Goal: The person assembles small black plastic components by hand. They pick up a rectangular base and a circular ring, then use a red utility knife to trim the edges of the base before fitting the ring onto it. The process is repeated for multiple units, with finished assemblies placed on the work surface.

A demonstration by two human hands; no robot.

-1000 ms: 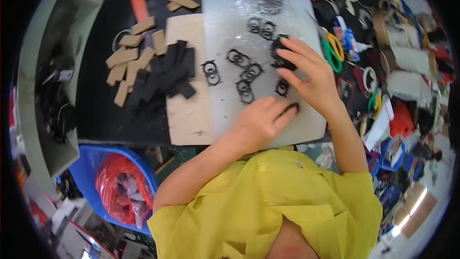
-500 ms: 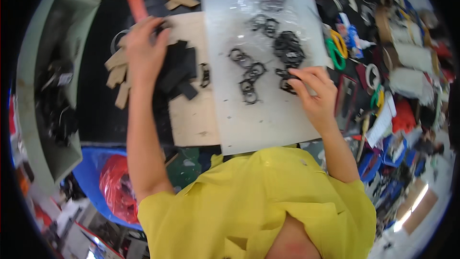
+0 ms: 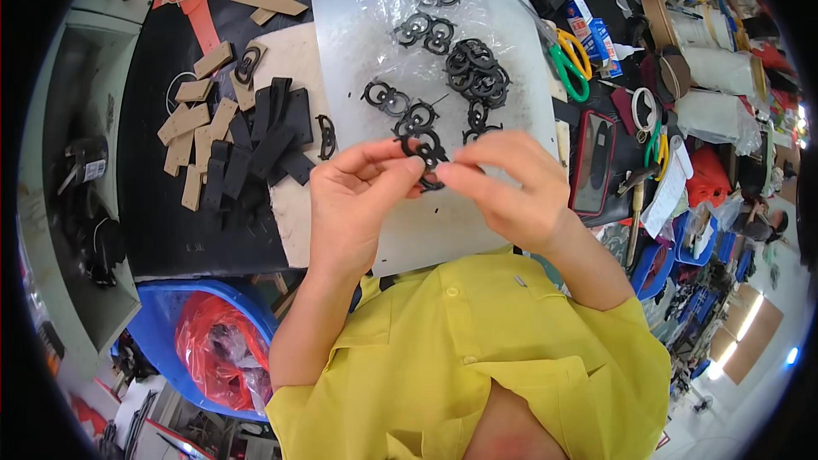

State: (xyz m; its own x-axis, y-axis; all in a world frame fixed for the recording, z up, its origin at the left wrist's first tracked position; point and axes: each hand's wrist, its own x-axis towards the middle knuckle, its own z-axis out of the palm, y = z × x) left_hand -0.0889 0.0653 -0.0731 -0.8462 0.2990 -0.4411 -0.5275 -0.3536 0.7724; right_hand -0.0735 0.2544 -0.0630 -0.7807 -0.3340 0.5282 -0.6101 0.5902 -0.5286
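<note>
My left hand (image 3: 345,209) pinches a black double-ring piece (image 3: 432,154) between thumb and fingers, above the white board. My right hand (image 3: 515,187) closes on the same piece from the other side, its thumb and index fingertips at the rings. Fingertips cover part of the piece, and other black ring pieces lie right behind it. Beyond my hands are a heap of black ring pieces (image 3: 477,72) and several loose ones on the white board (image 3: 426,238). A single black piece (image 3: 325,137) lies on the beige board (image 3: 294,55) left of my hands.
Tan strips (image 3: 196,132) and black strips (image 3: 273,132) are piled on the left, with a black ring piece (image 3: 247,64) on one tan strip. Clear plastic (image 3: 388,13) covers the board's far part. Scissors (image 3: 569,68) and a red-edged case (image 3: 593,162) lie on the right.
My left hand has come from the tan strips to the middle, uncovering a ring piece there. My right hand has moved left and nearer, and both hands now meet on one black piece.
</note>
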